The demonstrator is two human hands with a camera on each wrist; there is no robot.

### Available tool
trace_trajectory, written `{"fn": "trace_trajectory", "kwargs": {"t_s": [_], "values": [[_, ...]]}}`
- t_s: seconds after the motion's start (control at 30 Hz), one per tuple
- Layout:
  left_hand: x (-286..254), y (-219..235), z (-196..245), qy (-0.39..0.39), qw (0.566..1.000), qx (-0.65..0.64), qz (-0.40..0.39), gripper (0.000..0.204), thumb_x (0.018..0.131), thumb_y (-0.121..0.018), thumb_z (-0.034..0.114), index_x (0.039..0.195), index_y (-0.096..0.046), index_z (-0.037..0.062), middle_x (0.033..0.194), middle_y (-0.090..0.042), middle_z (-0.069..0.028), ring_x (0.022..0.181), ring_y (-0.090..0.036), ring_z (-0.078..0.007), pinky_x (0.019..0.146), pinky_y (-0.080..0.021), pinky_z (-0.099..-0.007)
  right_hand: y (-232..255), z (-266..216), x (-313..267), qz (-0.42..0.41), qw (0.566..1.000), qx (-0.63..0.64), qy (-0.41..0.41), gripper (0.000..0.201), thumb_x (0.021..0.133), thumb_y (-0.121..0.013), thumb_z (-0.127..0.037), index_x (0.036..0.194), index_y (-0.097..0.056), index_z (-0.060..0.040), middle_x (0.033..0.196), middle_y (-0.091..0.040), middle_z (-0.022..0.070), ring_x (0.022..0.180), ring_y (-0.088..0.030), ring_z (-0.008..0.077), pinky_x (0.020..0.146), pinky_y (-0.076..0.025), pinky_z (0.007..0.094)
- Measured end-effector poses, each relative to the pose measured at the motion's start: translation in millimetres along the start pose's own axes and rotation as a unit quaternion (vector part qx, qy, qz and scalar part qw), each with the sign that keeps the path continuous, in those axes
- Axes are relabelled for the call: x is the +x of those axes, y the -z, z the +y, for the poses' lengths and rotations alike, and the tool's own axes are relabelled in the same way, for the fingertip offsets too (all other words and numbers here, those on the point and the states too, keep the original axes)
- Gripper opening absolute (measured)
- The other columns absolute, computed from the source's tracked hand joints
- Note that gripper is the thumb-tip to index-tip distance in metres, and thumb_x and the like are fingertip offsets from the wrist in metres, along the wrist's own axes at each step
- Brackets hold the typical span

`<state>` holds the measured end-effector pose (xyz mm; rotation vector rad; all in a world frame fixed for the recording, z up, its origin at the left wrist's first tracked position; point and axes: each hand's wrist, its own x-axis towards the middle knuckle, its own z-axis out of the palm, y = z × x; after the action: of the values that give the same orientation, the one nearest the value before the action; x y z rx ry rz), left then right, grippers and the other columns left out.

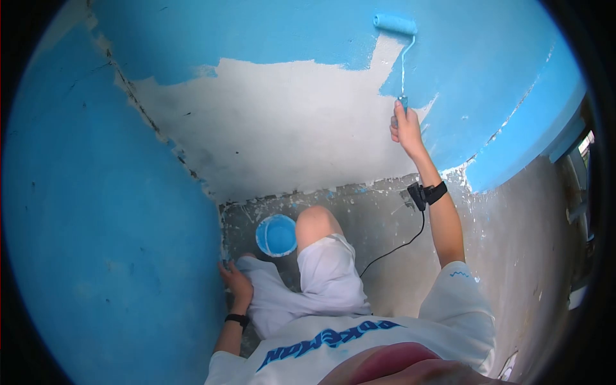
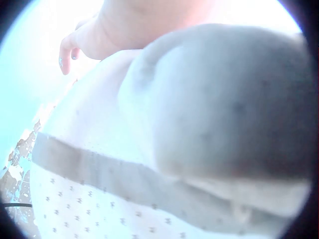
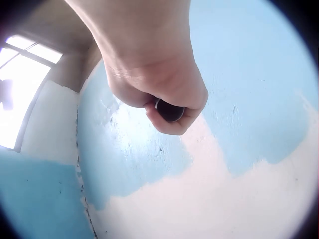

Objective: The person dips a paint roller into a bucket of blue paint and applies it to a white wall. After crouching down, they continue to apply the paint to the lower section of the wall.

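A paint roller (image 1: 395, 24) with a blue sleeve lies against the upper part of the front wall, its bent wire frame running down to the handle. My right hand (image 1: 407, 128) grips that handle, fingers curled round it; in the right wrist view, the dark handle end (image 3: 169, 110) shows inside the fist. Below the roller, a pale unpainted patch (image 1: 295, 122) borders the wet blue paint. Down by the left wall, my left hand (image 1: 237, 282) hangs beside my leg with loosely bent fingers and nothing in them. In the left wrist view its fingers (image 2: 66, 57) are overexposed.
A blue paint bucket (image 1: 276, 235) stands on the paint-spattered floor near the corner, close to my knee (image 1: 316, 224). The blue left wall (image 1: 115, 256) rises next to my left arm. A black cable (image 1: 398, 246) trails from the right wrist camera (image 1: 420, 195).
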<state>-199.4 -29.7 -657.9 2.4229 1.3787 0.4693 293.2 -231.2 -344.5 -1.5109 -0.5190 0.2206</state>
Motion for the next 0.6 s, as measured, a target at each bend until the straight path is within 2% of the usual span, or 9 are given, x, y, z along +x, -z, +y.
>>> {"fn": "trace_trajectory", "kwargs": {"t_s": [0.13,0.2,0.3,0.4,0.47,0.6], "values": [[-0.3,-3.0,-4.7,-0.02,0.999,-0.033,0.02,0.044,0.08,-0.051,-0.008,0.124,-0.045,-0.0062,0.142,-0.024,-0.0342,0.129,-0.032,-0.0512,0.107,-0.03,-0.0528,-1.4,108.1,-23.0,0.012,0.999,-0.038,-0.02,0.035,0.101,-0.046,-0.04,0.08,-0.038,-0.0127,0.055,-0.032,-0.0045,0.039,-0.031,0.005,0.034,-0.024,0.0236],[0.7,3.8,-0.6,-0.017,0.999,-0.038,0.014,0.043,0.081,-0.051,-0.007,0.124,-0.046,-0.006,0.143,-0.025,-0.0339,0.131,-0.03,-0.0508,0.108,-0.029,-0.0526,4.3,144.9,-38.1,0.015,0.998,-0.05,-0.029,0.035,0.101,-0.047,-0.04,0.08,-0.038,-0.0123,0.054,-0.032,-0.0042,0.039,-0.032,0.0052,0.034,-0.025,0.024],[-2.5,8.9,2.1,-0.012,1.0,-0.02,0.014,0.043,0.081,-0.05,-0.008,0.124,-0.047,-0.0063,0.142,-0.025,-0.0345,0.131,-0.03,-0.051,0.109,-0.029,-0.0531,13.5,180.4,-62.6,0.025,0.994,-0.06,-0.082,0.037,0.1,-0.047,-0.04,0.079,-0.039,-0.0115,0.055,-0.033,-0.0037,0.039,-0.032,0.0056,0.034,-0.025,0.024],[-1.7,5.5,-0.4,-0.028,0.999,-0.004,0.018,0.044,0.079,-0.051,-0.009,0.123,-0.045,-0.0067,0.141,-0.023,-0.0353,0.127,-0.032,-0.0521,0.107,-0.03,-0.0531,19.9,187.0,-83.7,0.019,0.991,-0.094,-0.096,0.037,0.1,-0.049,-0.04,0.079,-0.04,-0.0106,0.055,-0.033,-0.0037,0.039,-0.032,0.0056,0.033,-0.025,0.024],[-0.9,5.1,3.7,-0.015,1.0,-0.015,0.015,0.045,0.079,-0.051,-0.009,0.123,-0.044,-0.0068,0.142,-0.022,-0.0359,0.127,-0.032,-0.0525,0.107,-0.03,-0.0531,18.2,151.5,-99.5,0.004,0.989,-0.022,-0.149,0.038,0.099,-0.051,-0.04,0.079,-0.041,-0.0099,0.057,-0.033,-0.0039,0.039,-0.031,0.0055,0.033,-0.024,0.024],[-1.6,0.0,2.7,-0.012,1.0,-0.011,0.017,0.046,0.079,-0.052,-0.009,0.124,-0.044,-0.0067,0.142,-0.021,-0.0352,0.127,-0.033,-0.0519,0.107,-0.03,-0.053,32.1,85.8,-106.4,-0.007,0.984,0.008,-0.177,0.035,0.098,-0.054,-0.037,0.078,-0.043,-0.0097,0.056,-0.036,-0.0038,0.038,-0.033,0.0061,0.033,-0.025,0.0243]]}}
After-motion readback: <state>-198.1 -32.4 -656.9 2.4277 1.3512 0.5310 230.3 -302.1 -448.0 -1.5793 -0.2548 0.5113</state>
